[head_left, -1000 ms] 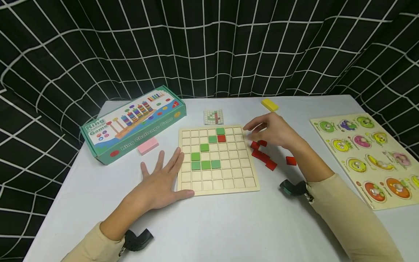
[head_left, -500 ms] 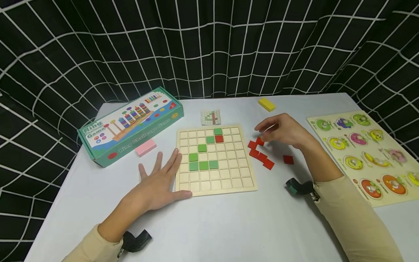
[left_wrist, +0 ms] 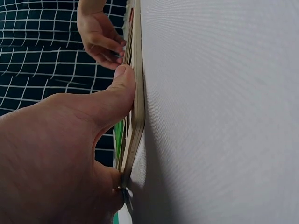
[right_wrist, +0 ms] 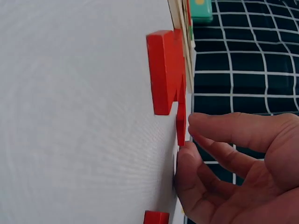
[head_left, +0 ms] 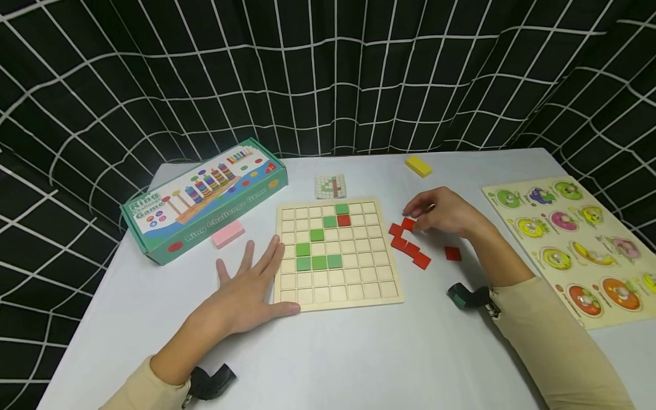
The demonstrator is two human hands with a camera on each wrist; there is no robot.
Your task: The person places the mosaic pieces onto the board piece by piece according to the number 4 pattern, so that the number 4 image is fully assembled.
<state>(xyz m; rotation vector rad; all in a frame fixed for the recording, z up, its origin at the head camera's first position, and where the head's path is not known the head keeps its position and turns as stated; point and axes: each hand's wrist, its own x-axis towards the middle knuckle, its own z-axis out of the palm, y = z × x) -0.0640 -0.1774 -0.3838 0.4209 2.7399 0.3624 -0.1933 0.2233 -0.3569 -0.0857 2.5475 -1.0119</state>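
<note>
Left hand (head_left: pixel 245 297) splayed against the board (head_left: pixel 348 246), the right hand (head_left: pixel 439 212) arches, fingertips (right_wrist: pixel 197 123) slightly parted at a red tile (head_left: pixel 409 223) toward half past eight, any pinch impossible to tell.

A left sleeve (head_left: pixel 146 390) and a right sleeve (head_left: pixel 556 336) of plain beige cloth, creased, leave the left hand (head_left: pixel 243 299) and right hand (head_left: pixel 443 215) bare. At the sleeve ends sit a hooked black left wrist camera (head_left: pixel 209 388) and similar right wrist camera (head_left: pixel 466 300), which bears a green patch (head_left: pixel 458 301).
</note>
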